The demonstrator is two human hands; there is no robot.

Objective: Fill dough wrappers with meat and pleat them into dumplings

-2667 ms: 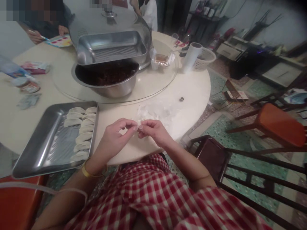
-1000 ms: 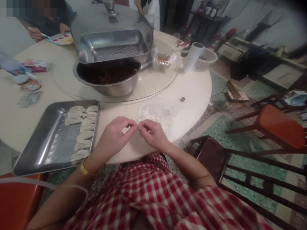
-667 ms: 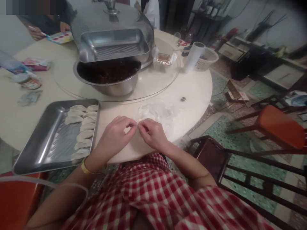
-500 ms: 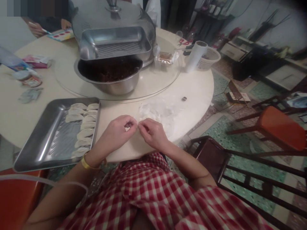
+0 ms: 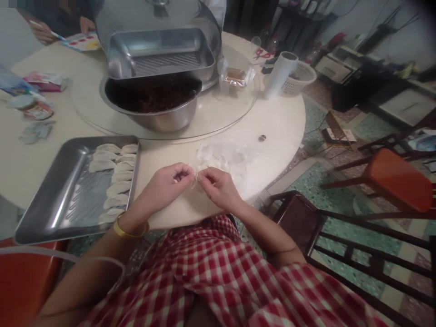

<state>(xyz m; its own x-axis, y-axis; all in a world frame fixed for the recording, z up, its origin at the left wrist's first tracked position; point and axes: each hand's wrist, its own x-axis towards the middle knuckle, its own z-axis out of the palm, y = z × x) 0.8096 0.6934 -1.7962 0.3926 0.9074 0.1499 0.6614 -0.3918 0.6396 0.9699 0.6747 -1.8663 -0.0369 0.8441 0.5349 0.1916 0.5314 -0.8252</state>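
Note:
My left hand (image 5: pixel 172 184) and my right hand (image 5: pixel 218 184) meet over the table's near edge, thumbs and fingertips pinched together. Between the fingertips is a small pale bit, too small and blurred to name. Just behind my right hand lies a clear plastic bag (image 5: pixel 223 156) with whitish pieces in or under it. To the left of my left hand, a metal tray (image 5: pixel 56 200) holds several folded dumplings (image 5: pixel 121 187) in rows along its right side. A yellow bangle circles my left wrist.
A steel bowl (image 5: pixel 166 116) of dark filling stands on the glass turntable (image 5: pixel 225 125), partly under another metal tray (image 5: pixel 160 59). A plastic-wrap roll (image 5: pixel 281 75) and basket (image 5: pixel 301 77) stand at right. A jar (image 5: pixel 32 105) is at left; another person's hand (image 5: pixel 42 32) holds a stick-like item.
My fingertips stay pinched together, with slight shifts of the fingers. A pale bit now shows between them. The view has tilted slightly, so the tray and bowl appear a little higher and further left.

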